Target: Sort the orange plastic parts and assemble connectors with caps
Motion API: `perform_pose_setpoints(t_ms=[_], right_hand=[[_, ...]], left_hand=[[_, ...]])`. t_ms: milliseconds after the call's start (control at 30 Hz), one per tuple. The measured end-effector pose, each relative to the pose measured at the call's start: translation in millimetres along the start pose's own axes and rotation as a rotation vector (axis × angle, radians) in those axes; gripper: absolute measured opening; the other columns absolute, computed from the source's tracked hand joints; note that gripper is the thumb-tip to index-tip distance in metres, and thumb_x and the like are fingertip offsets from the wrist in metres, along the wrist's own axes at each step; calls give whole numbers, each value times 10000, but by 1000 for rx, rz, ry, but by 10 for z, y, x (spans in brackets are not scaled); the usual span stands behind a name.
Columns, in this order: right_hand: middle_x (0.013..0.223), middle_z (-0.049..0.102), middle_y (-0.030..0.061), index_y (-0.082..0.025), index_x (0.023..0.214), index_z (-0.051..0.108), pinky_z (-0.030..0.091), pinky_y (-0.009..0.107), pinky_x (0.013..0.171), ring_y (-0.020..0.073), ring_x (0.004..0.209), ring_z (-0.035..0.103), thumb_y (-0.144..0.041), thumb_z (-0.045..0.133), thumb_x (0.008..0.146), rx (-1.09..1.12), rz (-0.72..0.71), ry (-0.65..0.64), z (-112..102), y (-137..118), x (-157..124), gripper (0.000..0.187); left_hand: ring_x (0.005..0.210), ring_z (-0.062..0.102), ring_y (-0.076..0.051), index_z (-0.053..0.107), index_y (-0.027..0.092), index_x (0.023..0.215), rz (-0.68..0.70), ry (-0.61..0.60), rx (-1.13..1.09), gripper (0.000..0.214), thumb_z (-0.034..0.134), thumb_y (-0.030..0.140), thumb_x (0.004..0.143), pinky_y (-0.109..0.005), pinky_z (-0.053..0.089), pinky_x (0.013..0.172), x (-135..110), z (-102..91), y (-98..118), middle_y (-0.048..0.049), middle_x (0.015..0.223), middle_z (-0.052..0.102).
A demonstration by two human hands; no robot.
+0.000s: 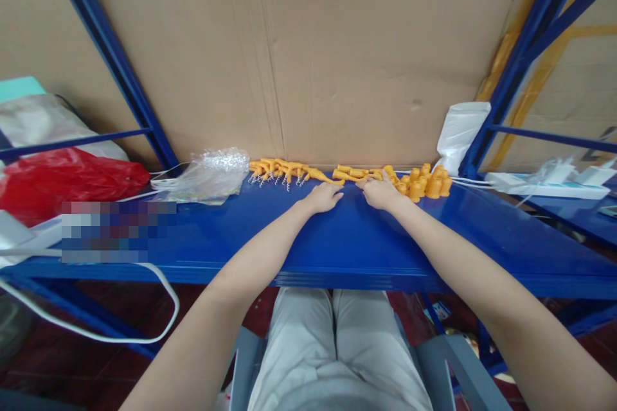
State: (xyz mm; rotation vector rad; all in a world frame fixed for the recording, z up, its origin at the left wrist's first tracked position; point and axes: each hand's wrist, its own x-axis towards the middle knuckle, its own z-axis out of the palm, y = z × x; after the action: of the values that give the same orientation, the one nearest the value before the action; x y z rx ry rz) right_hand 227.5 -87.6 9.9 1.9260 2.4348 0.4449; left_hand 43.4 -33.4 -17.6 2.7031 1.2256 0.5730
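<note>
My left hand [324, 198] rests low over the blue shelf, fingers stretched out and apart. Its fingertips lie against the near end of an orange piece [318, 174], at the right end of a row of orange-handled corkscrews [282, 168] with bare metal spirals. A short gap separates it from my right hand [380, 194], whose extended fingers reach to orange tube-like pieces [344, 173]; whether they grip one cannot be made out. Just right of that hand, several orange cup-shaped pieces [434, 185] stand upright in a cluster, partly hidden by it.
Clear plastic bags [209, 176] lie left of the corkscrews, near a red bag [67, 176]. A cardboard sheet [337, 64] closes off the back. A white packet [463, 131] leans at the right post, beside a power strip [544, 186]. A white cable [168, 295] hangs over the front left edge.
</note>
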Motion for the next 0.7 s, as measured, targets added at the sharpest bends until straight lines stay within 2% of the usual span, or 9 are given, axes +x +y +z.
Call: perform_pose_setpoints(t_ms=[67, 167, 300, 367, 433, 533, 633, 700], right_hand=[[1380, 626, 161, -164, 1371, 590, 177, 587, 1199, 276, 1383, 487, -84, 375, 914, 4, -2, -10, -11, -6, -4, 511], [1413, 600, 159, -163, 1398, 573, 191, 577, 1200, 274, 1398, 468, -86, 375, 918, 24, -4, -15, -30, -17, -9, 525], [1426, 588, 162, -169, 1402, 573, 207, 589, 1191, 282, 1379, 491, -101, 370, 919, 38, 4, -28, -48, -26, -9, 529], [1416, 594, 171, -161, 1401, 576, 204, 599, 1188, 288, 1370, 499, -106, 370, 916, 43, 2, -35, -50, -25, -7, 530], [1410, 600, 169, -165, 1400, 577, 206, 598, 1187, 286, 1370, 498, -112, 371, 914, 42, -5, -30, -45, -19, -3, 531], [1393, 618, 155, -187, 1390, 587, 221, 588, 1182, 280, 1349, 521, -120, 376, 913, 29, -14, -17, -28, -12, 0, 526], [1392, 618, 156, -193, 1375, 599, 230, 574, 1179, 278, 1319, 550, -126, 371, 919, 14, -13, -12, -18, -14, -2, 514], [1393, 615, 164, -184, 1371, 601, 226, 573, 1180, 280, 1310, 557, -128, 368, 923, 15, -10, -21, -19, -19, -4, 508]], left_hand=[[1278, 592, -261, 680, 178, 1235, 23, 64, -39, 349, 533, 204, 920, -416, 418, 1108, -14, -39, 33, -129, 1332, 666], [1132, 668, -274, 720, 166, 1142, 9, 96, -47, 285, 571, 189, 900, -395, 468, 1036, -43, -101, 111, -134, 1151, 742], [1005, 701, -260, 680, 179, 1220, -88, 84, -22, 328, 578, 237, 914, -342, 510, 937, -76, -140, 197, -103, 943, 758], [1042, 684, -268, 641, 186, 1282, -107, 110, 9, 389, 599, 262, 903, -345, 505, 944, -85, -134, 211, -106, 983, 745], [1137, 641, -287, 609, 188, 1327, -79, 142, 55, 449, 618, 301, 893, -376, 482, 991, -90, -115, 203, -126, 1130, 708], [1267, 553, -319, 569, 209, 1384, -33, 83, 129, 498, 596, 352, 908, -438, 444, 1046, -89, -75, 166, -143, 1337, 605], [1279, 534, -322, 596, 240, 1358, -14, -9, 168, 441, 554, 342, 931, -454, 442, 1043, -76, -47, 128, -124, 1342, 608], [1235, 562, -314, 639, 214, 1294, -6, 0, 173, 393, 569, 319, 921, -438, 445, 1037, -64, -43, 118, -128, 1286, 636]])
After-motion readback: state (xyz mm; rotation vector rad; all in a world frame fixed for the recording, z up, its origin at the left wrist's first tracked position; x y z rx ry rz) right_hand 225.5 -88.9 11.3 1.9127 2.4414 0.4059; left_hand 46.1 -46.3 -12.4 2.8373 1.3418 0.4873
